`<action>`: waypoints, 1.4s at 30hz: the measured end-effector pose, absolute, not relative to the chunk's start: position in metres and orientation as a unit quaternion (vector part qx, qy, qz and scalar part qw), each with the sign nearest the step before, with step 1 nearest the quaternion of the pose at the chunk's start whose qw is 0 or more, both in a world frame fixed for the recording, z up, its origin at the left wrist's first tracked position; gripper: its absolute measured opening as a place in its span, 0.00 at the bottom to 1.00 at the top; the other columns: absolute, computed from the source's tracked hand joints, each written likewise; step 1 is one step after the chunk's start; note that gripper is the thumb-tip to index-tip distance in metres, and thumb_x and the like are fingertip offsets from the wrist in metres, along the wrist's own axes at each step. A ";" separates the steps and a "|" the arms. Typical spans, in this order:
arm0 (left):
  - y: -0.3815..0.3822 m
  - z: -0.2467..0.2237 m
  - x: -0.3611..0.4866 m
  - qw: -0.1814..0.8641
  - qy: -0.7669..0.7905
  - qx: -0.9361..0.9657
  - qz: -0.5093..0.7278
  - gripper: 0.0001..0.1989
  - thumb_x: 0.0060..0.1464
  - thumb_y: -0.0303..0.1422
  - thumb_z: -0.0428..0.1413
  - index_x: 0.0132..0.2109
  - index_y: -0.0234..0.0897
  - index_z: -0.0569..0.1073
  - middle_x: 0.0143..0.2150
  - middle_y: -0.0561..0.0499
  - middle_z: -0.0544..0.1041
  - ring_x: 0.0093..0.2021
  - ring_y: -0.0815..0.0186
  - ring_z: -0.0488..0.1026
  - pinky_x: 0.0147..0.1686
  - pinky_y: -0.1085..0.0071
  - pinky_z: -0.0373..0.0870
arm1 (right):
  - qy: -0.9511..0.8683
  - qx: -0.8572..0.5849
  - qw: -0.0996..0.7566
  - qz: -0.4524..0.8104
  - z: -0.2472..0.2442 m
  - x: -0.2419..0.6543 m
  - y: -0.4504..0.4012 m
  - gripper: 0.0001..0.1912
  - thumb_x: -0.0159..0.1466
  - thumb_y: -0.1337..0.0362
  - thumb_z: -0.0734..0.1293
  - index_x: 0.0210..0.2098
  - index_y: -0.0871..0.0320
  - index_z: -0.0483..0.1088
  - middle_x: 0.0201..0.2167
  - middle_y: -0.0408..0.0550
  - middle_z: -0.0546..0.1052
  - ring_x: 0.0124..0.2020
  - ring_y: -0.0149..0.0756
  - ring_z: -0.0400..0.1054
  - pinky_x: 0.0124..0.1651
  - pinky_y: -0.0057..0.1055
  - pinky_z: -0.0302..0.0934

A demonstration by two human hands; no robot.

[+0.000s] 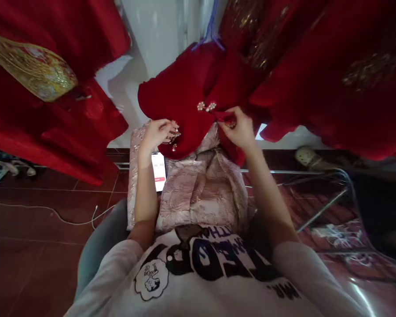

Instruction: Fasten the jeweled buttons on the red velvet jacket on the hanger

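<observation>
Your right hand (pixel 238 128) pinches the red velvet garment (pixel 181 105) shut; your left hand (pixel 156 134), half-curled, touches its beaded trim (pixel 174 136) (hold unclear; pearl clasps (pixel 206 106) between).

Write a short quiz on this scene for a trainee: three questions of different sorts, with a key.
1. Which hand is nearer the beaded ornament on the red velvet garment, left or right?
2. True or false: a white cable lies on the tiled floor.
3. Which cloth lies below the hands, against the person's front? A pink brocade; B blue denim; C green felt.

Key: 1 left hand; 2 true; 3 A.
</observation>
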State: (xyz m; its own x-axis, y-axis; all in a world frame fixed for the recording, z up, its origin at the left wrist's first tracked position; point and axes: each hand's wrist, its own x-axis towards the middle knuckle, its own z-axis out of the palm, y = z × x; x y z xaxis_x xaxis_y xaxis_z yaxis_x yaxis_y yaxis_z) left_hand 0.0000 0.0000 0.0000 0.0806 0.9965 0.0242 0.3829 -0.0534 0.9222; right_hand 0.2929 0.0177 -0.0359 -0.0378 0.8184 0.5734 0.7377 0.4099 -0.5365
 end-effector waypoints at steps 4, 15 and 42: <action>0.003 -0.004 -0.002 0.395 0.553 0.625 0.386 0.13 0.72 0.27 0.52 0.45 0.31 0.82 0.45 0.43 0.85 0.36 0.71 0.82 0.29 0.84 0.73 | -0.747 -0.518 0.408 0.086 -0.003 0.328 -0.003 0.18 0.59 0.52 0.78 0.40 0.56 0.74 0.31 0.47 0.77 0.34 0.40 0.72 0.39 0.36 0.67; 0.013 -0.016 -0.011 0.358 0.488 0.694 0.390 0.12 0.52 0.23 0.63 0.44 0.30 0.84 0.44 0.43 0.86 0.41 0.65 0.83 0.39 0.74 0.78 | -0.714 -0.363 0.410 0.437 0.045 0.285 -0.059 0.34 0.51 0.48 0.84 0.49 0.53 0.70 0.37 0.42 0.73 0.30 0.31 0.73 0.27 0.28 0.71; 0.013 -0.017 -0.009 0.321 0.492 0.668 0.457 0.11 0.52 0.21 0.67 0.44 0.30 0.85 0.42 0.44 0.86 0.43 0.62 0.84 0.52 0.63 0.82 | -0.785 -0.309 0.408 0.349 -0.059 0.206 -0.014 0.37 0.64 0.38 0.71 0.67 0.49 0.69 0.66 0.55 0.61 0.67 0.54 0.66 0.70 0.57 0.67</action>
